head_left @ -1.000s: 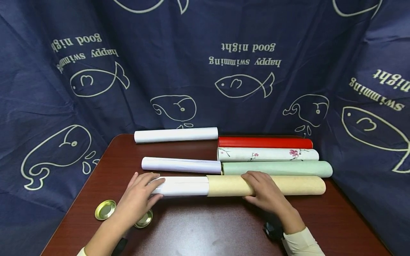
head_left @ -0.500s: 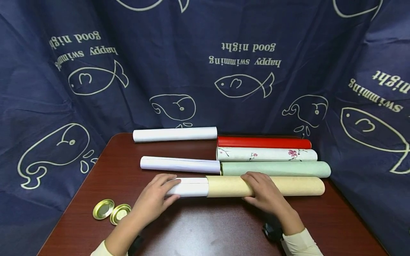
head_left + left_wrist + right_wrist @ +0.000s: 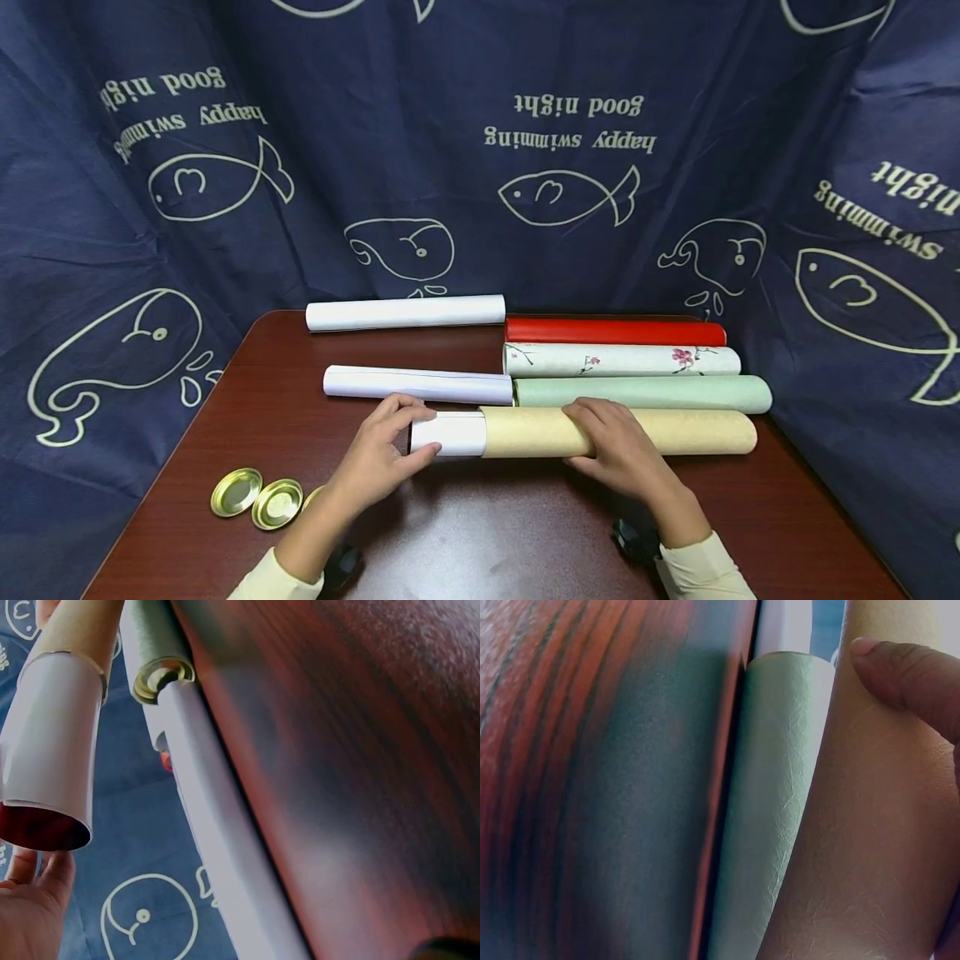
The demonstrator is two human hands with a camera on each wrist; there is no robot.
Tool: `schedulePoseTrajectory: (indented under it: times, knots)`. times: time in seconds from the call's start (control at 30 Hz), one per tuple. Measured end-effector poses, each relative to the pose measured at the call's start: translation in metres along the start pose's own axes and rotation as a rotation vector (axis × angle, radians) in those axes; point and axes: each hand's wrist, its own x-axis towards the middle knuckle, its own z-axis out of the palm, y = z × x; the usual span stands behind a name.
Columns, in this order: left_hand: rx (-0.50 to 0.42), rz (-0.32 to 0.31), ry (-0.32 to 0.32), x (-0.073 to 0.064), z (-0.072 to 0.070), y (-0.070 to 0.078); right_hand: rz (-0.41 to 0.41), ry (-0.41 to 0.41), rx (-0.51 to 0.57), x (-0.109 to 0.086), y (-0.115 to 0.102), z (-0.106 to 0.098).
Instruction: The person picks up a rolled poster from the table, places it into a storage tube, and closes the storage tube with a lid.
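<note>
A white paper roll [image 3: 450,434] lies with its right part inside a beige tube [image 3: 697,432]. My left hand [image 3: 378,454] holds the roll's left end, index finger on the far side and thumb on the near side. In the left wrist view, the fingers [image 3: 56,874] meet the rim of the roll's open, hollow end. My right hand [image 3: 618,446] grips the middle of the beige tube from above; its thumb or a finger [image 3: 907,671] lies across the tube in the right wrist view. The part of the roll within the tube is hidden.
Behind lie a green tube [image 3: 645,393] with a thinner white roll [image 3: 420,385] at its left end, a flowered tube [image 3: 622,360], a red tube [image 3: 615,332] and another white roll [image 3: 405,313]. Gold lids [image 3: 277,504] lie left on the table [image 3: 480,533], one partly behind my forearm.
My left hand has moved right along with the white roll, and less of the roll shows outside the beige tube. My right hand keeps its hold. More of the lids has come into view.
</note>
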Motion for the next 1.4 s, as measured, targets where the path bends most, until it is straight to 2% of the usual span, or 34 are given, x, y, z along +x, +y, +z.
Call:
schedulePoseTrajectory:
  times: [0.23, 0.4, 0.63, 0.73, 0.93, 1.17, 1.4]
  knots:
    - [-0.022, -0.005, -0.012, -0.001, 0.002, 0.001, -0.002, 0.002, 0.009, 0.001, 0.000, 0.001]
    - [-0.055, 0.000, -0.045, -0.001, 0.004, 0.002, -0.002, 0.000, 0.013, 0.002, 0.000, 0.003]
    - [0.000, -0.051, -0.069, 0.001, 0.006, 0.005, -0.005, 0.003, 0.011, 0.002, -0.002, 0.003]
    - [-0.008, -0.055, -0.077, 0.002, 0.007, 0.006, -0.005, 0.002, 0.009, 0.002, -0.003, 0.003]
    - [-0.060, -0.066, -0.083, 0.003, 0.013, 0.006, 0.008, 0.000, 0.010, 0.002, -0.004, 0.002]
    - [-0.141, -0.087, -0.091, 0.003, 0.027, 0.011, 0.027, -0.011, 0.018, 0.004, -0.006, 0.000]
    - [-0.221, -0.112, -0.175, 0.003, 0.041, 0.016, 0.018, -0.004, 0.012, 0.005, -0.008, 0.000]
